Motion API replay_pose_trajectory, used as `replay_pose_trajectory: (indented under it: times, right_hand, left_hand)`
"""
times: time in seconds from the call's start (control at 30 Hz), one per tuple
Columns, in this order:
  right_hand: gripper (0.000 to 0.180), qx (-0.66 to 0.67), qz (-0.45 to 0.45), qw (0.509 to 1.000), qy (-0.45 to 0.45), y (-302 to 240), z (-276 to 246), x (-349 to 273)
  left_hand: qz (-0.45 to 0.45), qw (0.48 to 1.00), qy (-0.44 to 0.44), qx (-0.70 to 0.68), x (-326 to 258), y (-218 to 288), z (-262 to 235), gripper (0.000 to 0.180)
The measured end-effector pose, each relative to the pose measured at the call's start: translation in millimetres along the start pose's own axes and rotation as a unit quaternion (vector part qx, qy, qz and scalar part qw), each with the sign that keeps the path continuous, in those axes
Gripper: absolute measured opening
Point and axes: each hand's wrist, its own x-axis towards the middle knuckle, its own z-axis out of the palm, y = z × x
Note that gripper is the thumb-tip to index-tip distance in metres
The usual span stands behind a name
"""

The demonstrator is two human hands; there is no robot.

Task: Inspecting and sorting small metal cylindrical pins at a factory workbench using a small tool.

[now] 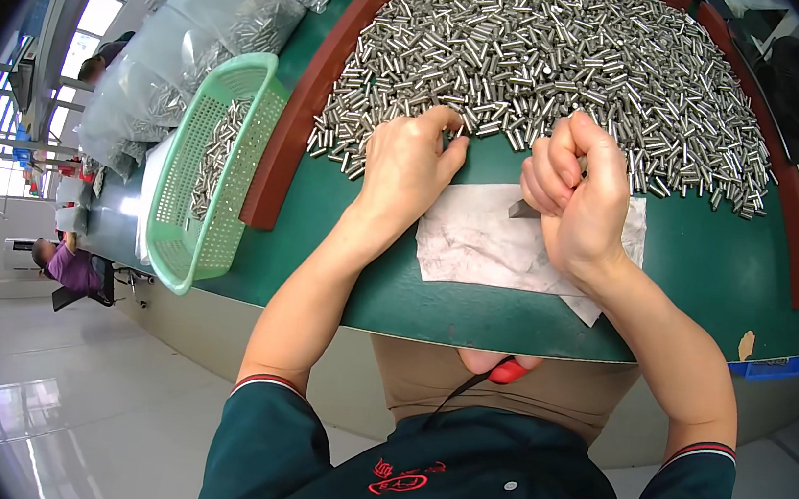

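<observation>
A wide heap of short shiny metal pins (549, 60) covers the far part of the green table (320, 250). My left hand (404, 166) is at the heap's near edge, thumb and forefinger curled together around a small metal pin (459, 131), partly hidden by the fingers. Closed in a fist, my right hand (583, 197) is over a stained white cloth (479, 244). From the little-finger side of that fist juts a dark grey, flat, angular piece (523, 209); the rest of it is hidden in the palm.
Red-brown wooden rails (304, 120) border the heap. A light green perforated basket (190, 270) with pins stands left of the left rail. Behind it are clear plastic bags (147, 88) of metal parts. A black fan-like object (795, 83) is at the far right. Other people are farther off left.
</observation>
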Motion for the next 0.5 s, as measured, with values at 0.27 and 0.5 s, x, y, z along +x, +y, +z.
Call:
replay_pose_trajectory:
  times: [0.27,0.5]
  right_hand:
    - [0.037,-0.009,-0.010,1.000,0.007,0.3,2.2,0.1]
    - [0.039,0.007,-0.021,1.000,0.006,0.9,0.2,-2.4]
  left_hand:
    - [-0.046,0.994,-0.067,-0.069,-0.9,5.9,-17.1,0.008]
    - [-0.053,0.937,-0.292,-0.182,-16.5,28.7,-27.4,0.007]
